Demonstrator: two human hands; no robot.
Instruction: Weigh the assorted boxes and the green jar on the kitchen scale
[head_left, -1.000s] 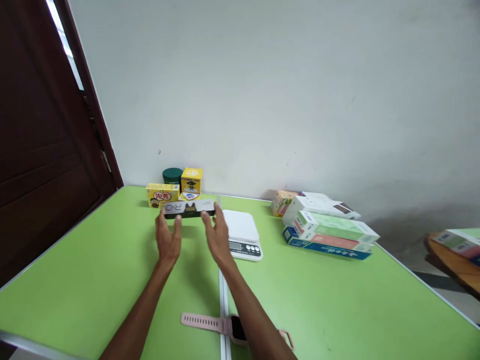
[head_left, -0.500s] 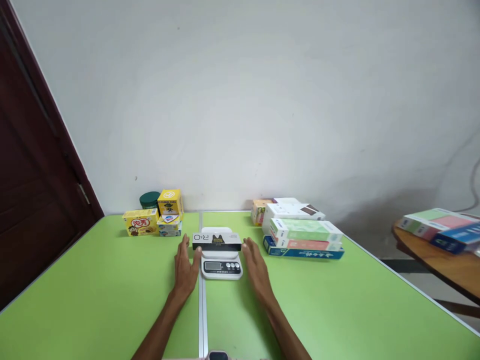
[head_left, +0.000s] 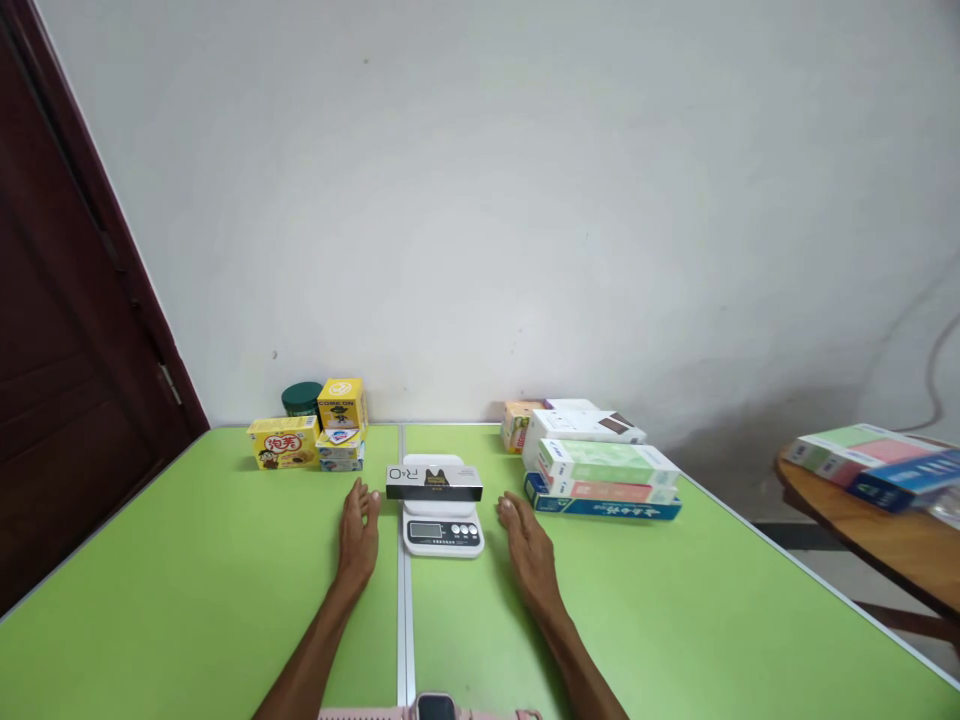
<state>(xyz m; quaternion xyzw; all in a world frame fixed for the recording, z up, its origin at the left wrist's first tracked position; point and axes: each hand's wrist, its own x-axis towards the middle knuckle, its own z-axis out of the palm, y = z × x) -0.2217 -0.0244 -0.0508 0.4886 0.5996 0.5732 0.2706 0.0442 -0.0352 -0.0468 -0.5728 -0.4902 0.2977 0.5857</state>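
A long white and black box (head_left: 435, 481) lies crosswise on the platform of a white kitchen scale (head_left: 442, 547), whose small display and buttons face me. My left hand (head_left: 358, 532) rests just left of the box, apart from it, with nothing held and its fingers loosely extended. On the other side, my right hand (head_left: 529, 545) is also off the box, holding nothing, its fingers stretched forward. A watch with a pink strap (head_left: 435, 707) lies at the near edge of the table.
Yellow snack boxes (head_left: 283, 443) and a green-lidded container (head_left: 301, 398) stand at the back left. Stacked cartons (head_left: 607, 462) sit at the back right. A wooden side surface (head_left: 870, 520) at far right carries more boxes (head_left: 877, 460). A wall rises behind the green table (head_left: 225, 590).
Both hands have drawn outward from the ends of the box, the left to the left and the right to the right. The box stays on the scale. The view has shifted slightly.
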